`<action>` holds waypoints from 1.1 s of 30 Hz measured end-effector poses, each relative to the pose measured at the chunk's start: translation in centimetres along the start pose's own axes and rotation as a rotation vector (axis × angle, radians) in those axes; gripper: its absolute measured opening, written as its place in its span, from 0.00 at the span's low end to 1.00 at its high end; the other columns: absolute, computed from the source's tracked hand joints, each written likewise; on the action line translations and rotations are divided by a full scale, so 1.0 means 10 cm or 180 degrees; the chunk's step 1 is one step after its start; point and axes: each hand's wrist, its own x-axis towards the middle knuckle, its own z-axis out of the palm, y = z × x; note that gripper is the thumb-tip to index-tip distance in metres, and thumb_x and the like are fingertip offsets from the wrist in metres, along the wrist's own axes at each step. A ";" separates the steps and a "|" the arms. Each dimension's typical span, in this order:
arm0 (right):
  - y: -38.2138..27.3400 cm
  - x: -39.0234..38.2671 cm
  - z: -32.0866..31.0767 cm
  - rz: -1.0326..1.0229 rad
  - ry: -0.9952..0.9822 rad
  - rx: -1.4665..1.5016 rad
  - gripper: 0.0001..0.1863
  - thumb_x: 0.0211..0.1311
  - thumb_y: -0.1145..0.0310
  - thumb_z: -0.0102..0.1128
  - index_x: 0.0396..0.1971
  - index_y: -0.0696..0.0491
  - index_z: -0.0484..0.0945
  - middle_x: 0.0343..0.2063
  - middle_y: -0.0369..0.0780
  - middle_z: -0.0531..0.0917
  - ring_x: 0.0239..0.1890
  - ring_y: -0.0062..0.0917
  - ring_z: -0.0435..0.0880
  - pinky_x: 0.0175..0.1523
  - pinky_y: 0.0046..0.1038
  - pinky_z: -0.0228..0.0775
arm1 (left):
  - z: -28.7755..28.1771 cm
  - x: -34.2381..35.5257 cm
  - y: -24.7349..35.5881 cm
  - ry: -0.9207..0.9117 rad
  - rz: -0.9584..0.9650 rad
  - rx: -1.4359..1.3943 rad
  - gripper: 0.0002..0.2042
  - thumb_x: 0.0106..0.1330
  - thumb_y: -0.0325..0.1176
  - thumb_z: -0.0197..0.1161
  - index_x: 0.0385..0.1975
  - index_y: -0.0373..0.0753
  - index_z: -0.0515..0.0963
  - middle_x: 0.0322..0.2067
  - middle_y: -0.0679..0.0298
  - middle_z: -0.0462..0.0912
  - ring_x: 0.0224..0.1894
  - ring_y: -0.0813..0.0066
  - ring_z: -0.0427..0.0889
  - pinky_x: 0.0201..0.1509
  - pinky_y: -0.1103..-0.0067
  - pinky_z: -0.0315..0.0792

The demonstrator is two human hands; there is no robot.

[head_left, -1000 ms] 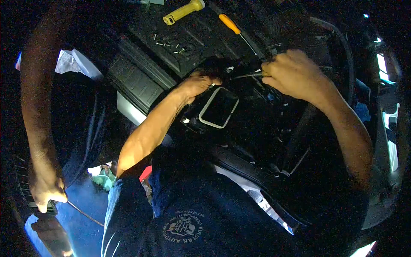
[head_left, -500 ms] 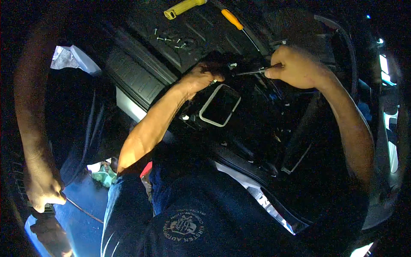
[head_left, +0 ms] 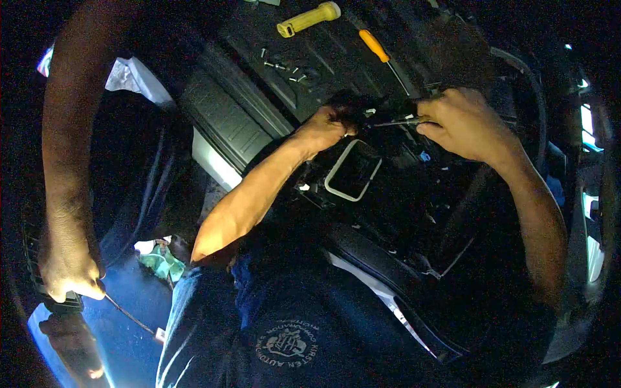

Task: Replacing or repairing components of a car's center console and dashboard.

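Observation:
My left hand (head_left: 323, 132) has curled fingers on a dark part (head_left: 343, 103) of a black assembly; exactly what it grips is hard to make out. My right hand (head_left: 456, 123) holds a thin metal tool (head_left: 394, 122), its shaft pointing left toward my left hand. Just below them is a rectangular opening with a pale rim (head_left: 331, 168). An orange-handled screwdriver (head_left: 372, 45) lies above on a ribbed dark plastic surface (head_left: 226, 110), with several small screws (head_left: 280, 66) and a yellow flashlight (head_left: 307, 19).
At the left, another person's arm (head_left: 68, 142) hangs down, the hand (head_left: 71, 271) on a thin rod (head_left: 129, 313). A black curved edge (head_left: 362, 265) runs in front of me. A green object (head_left: 162, 262) shows at lower left.
The whole view has shifted slightly, so the scene sits further right. My left hand stays on the dark part; my right hand still holds the tool, with its grip slightly changed.

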 end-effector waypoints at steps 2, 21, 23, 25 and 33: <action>-0.02 0.01 -0.04 0.0287 -0.0385 0.0180 0.13 0.51 0.59 0.61 0.31 0.52 0.78 0.28 0.44 0.79 0.36 0.43 0.79 0.42 0.41 0.72 | 0.04 -0.01 0.02 0.0062 0.0142 -0.0043 0.14 0.55 0.26 0.59 0.42 0.37 0.79 0.37 0.62 0.81 0.42 0.72 0.75 0.52 0.76 0.67; -0.04 0.03 -0.04 0.0134 0.0013 0.0156 0.11 0.48 0.62 0.61 0.25 0.55 0.78 0.25 0.45 0.80 0.33 0.40 0.81 0.39 0.40 0.73 | -0.06 0.19 -0.22 -0.0375 0.0249 -0.0023 0.14 0.55 0.24 0.59 0.43 0.38 0.78 0.38 0.64 0.81 0.43 0.74 0.76 0.52 0.79 0.67; -0.03 -0.01 0.01 -0.0330 0.0288 -0.0156 0.09 0.49 0.62 0.61 0.26 0.53 0.78 0.27 0.43 0.80 0.35 0.39 0.80 0.41 0.39 0.73 | -0.05 0.15 -0.16 -0.0393 0.0263 -0.0146 0.14 0.56 0.25 0.60 0.43 0.38 0.78 0.39 0.63 0.81 0.44 0.74 0.76 0.53 0.78 0.67; -0.03 -0.03 0.05 -0.0284 0.0290 -0.0082 0.09 0.50 0.62 0.62 0.27 0.52 0.78 0.28 0.43 0.80 0.36 0.39 0.80 0.42 0.39 0.72 | -0.05 0.12 -0.07 -0.0272 -0.0085 0.0005 0.14 0.56 0.25 0.61 0.43 0.37 0.78 0.39 0.63 0.81 0.44 0.73 0.76 0.54 0.78 0.66; -0.06 0.02 -0.06 0.0220 0.0063 0.0196 0.13 0.50 0.61 0.62 0.29 0.55 0.79 0.29 0.47 0.80 0.36 0.42 0.80 0.41 0.40 0.73 | -0.08 0.15 -0.18 -0.0226 0.0330 0.0239 0.19 0.54 0.27 0.65 0.49 0.37 0.76 0.42 0.65 0.81 0.44 0.78 0.76 0.53 0.80 0.68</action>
